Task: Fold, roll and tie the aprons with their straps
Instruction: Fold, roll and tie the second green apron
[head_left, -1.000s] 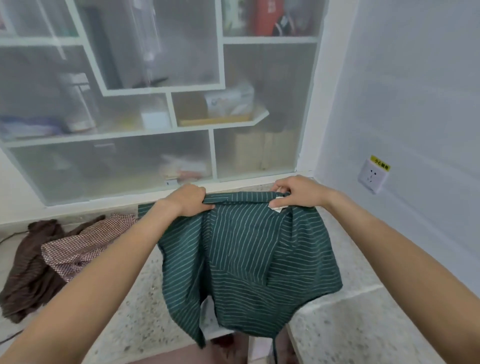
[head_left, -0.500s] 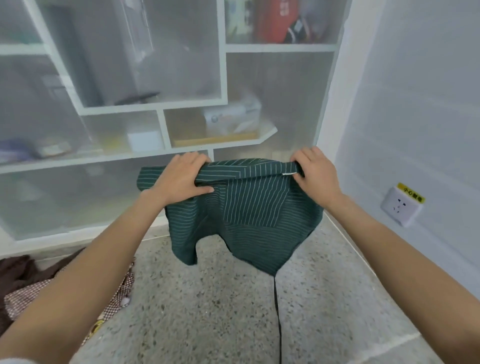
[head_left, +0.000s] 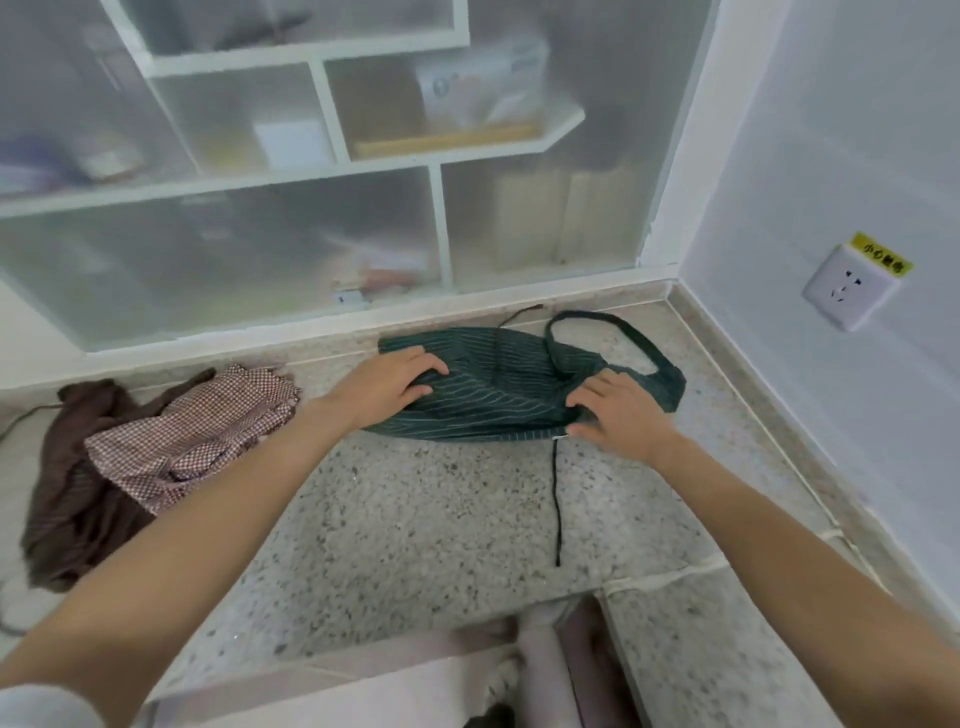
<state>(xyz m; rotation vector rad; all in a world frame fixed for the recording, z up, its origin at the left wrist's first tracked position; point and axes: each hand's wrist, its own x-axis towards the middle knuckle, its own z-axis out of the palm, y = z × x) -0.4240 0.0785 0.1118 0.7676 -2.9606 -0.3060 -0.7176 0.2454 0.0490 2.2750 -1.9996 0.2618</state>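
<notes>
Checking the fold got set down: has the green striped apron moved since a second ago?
Yes. The green striped apron was held up in front of the shelf unit; now it lies on the counter below it, under both hands.
</notes>
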